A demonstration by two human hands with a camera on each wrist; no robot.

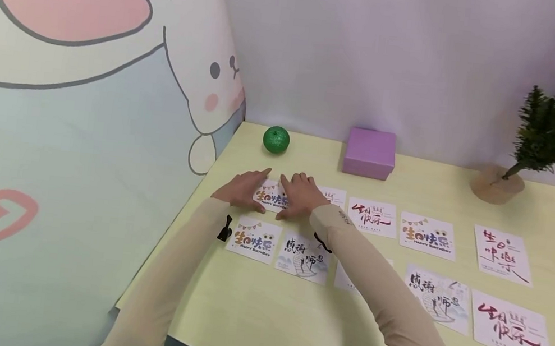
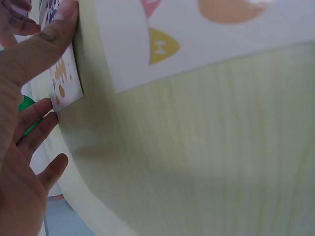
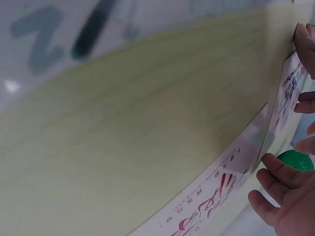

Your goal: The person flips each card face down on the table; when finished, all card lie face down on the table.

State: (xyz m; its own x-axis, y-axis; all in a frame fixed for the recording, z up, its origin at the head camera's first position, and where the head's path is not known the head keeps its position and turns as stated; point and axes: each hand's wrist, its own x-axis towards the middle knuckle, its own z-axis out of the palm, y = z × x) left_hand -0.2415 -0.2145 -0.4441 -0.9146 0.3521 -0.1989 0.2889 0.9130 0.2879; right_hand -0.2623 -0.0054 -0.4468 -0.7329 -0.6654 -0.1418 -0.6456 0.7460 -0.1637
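while our left hand (image 1: 242,189) and right hand (image 1: 303,195) frame one birthday card (image 1: 271,195), it lies near the left edge of the surface (image 1: 262,318), in front of a green ball (image 1: 276,140) by the back left corner. our fingers are spread and unclenched, touching the card's borders, perhaps to keep it straight without bending it. other cards (image 1: 252,242) lie in two rows, seemingly spaced so each face reads.

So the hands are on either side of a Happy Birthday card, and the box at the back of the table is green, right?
Not quite: the box is purple, as the head view shows. The left hand and right hand are indeed on either side of a Happy Birthday card.
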